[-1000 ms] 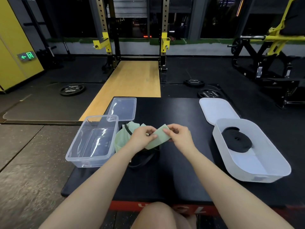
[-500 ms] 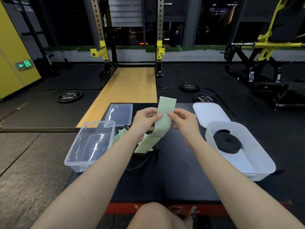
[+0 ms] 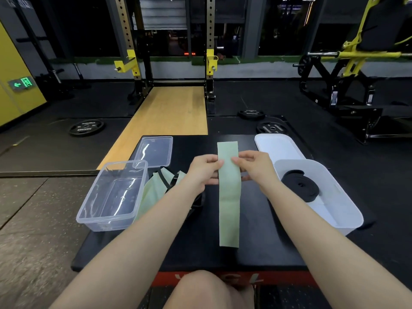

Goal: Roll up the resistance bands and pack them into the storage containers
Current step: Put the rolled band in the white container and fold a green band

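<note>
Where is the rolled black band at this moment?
In the head view, the rolled black band lies inside the white tub on the right side of the black platform, just beyond the right hand.

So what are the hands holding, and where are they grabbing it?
Both hands, left hand and right hand, pinch the flat pale green resistance band by its two long edges, near its far end.
</note>
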The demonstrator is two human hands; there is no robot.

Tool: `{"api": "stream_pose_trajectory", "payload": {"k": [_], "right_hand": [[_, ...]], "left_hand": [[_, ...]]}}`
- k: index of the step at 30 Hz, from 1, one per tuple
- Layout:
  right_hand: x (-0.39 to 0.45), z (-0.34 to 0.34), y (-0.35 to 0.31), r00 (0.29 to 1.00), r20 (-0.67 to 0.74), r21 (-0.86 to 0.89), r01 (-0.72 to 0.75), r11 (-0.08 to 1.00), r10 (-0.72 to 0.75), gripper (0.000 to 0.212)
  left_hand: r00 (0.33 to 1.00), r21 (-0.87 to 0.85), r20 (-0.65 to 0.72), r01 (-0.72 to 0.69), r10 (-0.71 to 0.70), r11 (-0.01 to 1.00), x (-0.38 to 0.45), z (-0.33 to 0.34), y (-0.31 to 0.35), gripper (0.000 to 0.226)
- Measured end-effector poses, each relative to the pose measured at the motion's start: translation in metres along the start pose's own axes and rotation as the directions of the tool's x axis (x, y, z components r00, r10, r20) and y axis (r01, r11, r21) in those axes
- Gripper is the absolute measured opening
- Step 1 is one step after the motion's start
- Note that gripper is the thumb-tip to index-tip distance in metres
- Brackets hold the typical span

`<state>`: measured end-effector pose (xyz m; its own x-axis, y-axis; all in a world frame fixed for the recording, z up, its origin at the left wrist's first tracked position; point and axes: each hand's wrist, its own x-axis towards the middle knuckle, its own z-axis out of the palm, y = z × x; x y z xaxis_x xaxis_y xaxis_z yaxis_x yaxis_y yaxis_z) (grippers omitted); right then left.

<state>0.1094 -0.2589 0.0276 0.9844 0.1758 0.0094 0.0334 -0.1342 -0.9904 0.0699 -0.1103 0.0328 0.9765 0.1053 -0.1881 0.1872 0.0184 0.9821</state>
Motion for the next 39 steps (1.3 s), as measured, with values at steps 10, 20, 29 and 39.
{"api": "stream_pose_trajectory", "payload": {"k": [10,20,29,39], "right_hand": [[0.054,0.013,0.072,0.988,-0.063,-0.094,-0.147,0.985,0.141,0.018],[0.102,0.029,0.119,0.975,-0.151,-0.228,-0.194,0.954,0.162,0.010],[0.116,0.053,0.131,0.980,-0.102,-0.363,-0.198,0.911,0.172,0.025],[0.069,0.038,0.129,0.992,0.120,-0.636,0.045,0.770,0.041,0.031]], "left_hand": [[0.988,0.006,-0.119,0.103,-0.102,0.995,0.075,0.004,-0.052,0.011],[0.979,0.082,-0.164,0.132,-0.117,0.988,0.141,-0.005,-0.095,0.017],[0.960,0.212,-0.222,0.220,-0.172,0.952,0.159,-0.017,-0.109,0.062],[0.996,0.620,-0.055,-0.024,0.074,0.785,0.117,-0.021,-0.107,0.048]]}}
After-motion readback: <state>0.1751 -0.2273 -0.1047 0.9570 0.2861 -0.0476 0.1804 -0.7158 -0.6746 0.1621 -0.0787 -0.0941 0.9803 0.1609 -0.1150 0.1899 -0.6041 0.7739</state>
